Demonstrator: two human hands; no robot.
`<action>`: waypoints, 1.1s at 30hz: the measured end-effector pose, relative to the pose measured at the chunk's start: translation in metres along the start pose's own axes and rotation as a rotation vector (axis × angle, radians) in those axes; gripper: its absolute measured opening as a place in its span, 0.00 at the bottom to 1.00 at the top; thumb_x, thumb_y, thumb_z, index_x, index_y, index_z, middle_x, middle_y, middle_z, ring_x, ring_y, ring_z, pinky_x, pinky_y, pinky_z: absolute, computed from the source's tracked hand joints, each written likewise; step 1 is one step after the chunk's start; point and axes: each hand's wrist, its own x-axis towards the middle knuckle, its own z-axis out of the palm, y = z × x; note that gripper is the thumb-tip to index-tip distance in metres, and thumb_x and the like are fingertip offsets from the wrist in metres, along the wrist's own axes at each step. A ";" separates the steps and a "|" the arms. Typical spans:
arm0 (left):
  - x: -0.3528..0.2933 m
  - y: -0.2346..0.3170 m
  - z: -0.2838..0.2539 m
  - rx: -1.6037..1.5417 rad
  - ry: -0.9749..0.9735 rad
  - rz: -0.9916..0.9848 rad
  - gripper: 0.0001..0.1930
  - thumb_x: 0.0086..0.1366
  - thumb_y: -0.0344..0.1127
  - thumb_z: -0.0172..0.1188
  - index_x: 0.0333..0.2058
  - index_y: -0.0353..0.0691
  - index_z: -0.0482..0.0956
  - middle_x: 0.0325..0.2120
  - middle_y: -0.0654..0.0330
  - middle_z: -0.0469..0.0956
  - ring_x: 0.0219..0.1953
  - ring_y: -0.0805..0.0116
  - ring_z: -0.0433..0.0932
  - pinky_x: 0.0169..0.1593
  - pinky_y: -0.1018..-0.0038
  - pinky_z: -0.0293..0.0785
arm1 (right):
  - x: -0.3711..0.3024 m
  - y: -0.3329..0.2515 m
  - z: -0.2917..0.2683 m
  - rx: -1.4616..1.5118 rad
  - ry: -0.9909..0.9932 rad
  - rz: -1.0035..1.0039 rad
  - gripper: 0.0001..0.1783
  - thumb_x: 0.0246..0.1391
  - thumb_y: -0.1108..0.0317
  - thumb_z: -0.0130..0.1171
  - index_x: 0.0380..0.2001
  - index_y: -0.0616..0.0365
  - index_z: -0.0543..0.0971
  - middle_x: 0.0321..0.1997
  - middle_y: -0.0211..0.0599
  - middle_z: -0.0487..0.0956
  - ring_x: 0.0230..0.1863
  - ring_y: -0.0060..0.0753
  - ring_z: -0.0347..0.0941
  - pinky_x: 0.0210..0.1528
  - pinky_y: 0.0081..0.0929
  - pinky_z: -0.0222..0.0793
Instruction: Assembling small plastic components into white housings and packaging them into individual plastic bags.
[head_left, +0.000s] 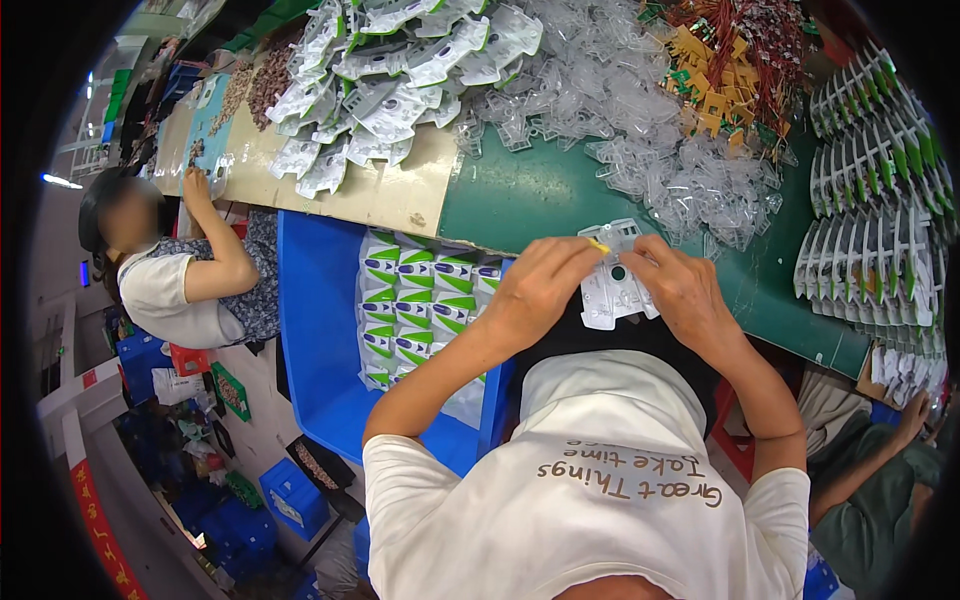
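At the near edge of the green tabletop, a white plastic casing (612, 292) with round holes sits between my hands. My right hand (688, 290) is closed on its right side, thumb and fingers gripping the edge. On the other side, my left hand (538, 288) pinches a small yellow plastic piece (598, 245) against the casing's upper left part. Fingers hide most of that yellow piece, so I cannot tell whether it sits in the casing. Beyond my hands lies a heap of transparent plastic parts (640, 120).
Yellow pieces (705, 85) and red wires (765, 50) are piled at the back right. White-and-green casings (400, 70) stack up at the back left, with more rows (870, 190) at right. A blue bin (325, 350) holds finished-looking units. Co-workers sit at left (190, 270) and right (880, 480).
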 end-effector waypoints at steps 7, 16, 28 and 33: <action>0.011 -0.001 0.009 0.151 -0.069 0.196 0.17 0.51 0.26 0.61 0.41 0.29 0.79 0.41 0.51 0.75 0.47 0.53 0.77 0.50 0.62 0.74 | 0.000 0.002 0.003 0.012 0.051 -0.046 0.14 0.46 0.80 0.58 0.40 0.61 0.76 0.37 0.37 0.75 0.31 0.39 0.79 0.27 0.35 0.74; 0.005 -0.001 0.021 0.171 -0.030 0.103 0.12 0.54 0.28 0.67 0.38 0.35 0.83 0.39 0.57 0.81 0.47 0.59 0.81 0.49 0.64 0.74 | 0.001 0.007 0.011 0.132 0.157 0.059 0.11 0.49 0.79 0.60 0.37 0.59 0.75 0.32 0.38 0.75 0.28 0.44 0.78 0.27 0.36 0.73; 0.004 -0.003 0.033 -0.079 0.169 0.015 0.17 0.52 0.26 0.70 0.42 0.37 0.81 0.35 0.58 0.82 0.40 0.56 0.79 0.45 0.64 0.73 | -0.023 -0.004 -0.002 0.157 0.093 0.187 0.16 0.47 0.69 0.67 0.41 0.60 0.80 0.39 0.40 0.74 0.32 0.45 0.78 0.33 0.37 0.74; 0.014 -0.008 0.025 -0.172 -0.066 0.028 0.30 0.56 0.22 0.65 0.58 0.38 0.71 0.40 0.60 0.83 0.41 0.57 0.76 0.46 0.63 0.67 | -0.021 -0.001 -0.005 0.130 0.057 0.176 0.18 0.47 0.67 0.68 0.43 0.60 0.80 0.41 0.40 0.74 0.32 0.45 0.78 0.33 0.38 0.75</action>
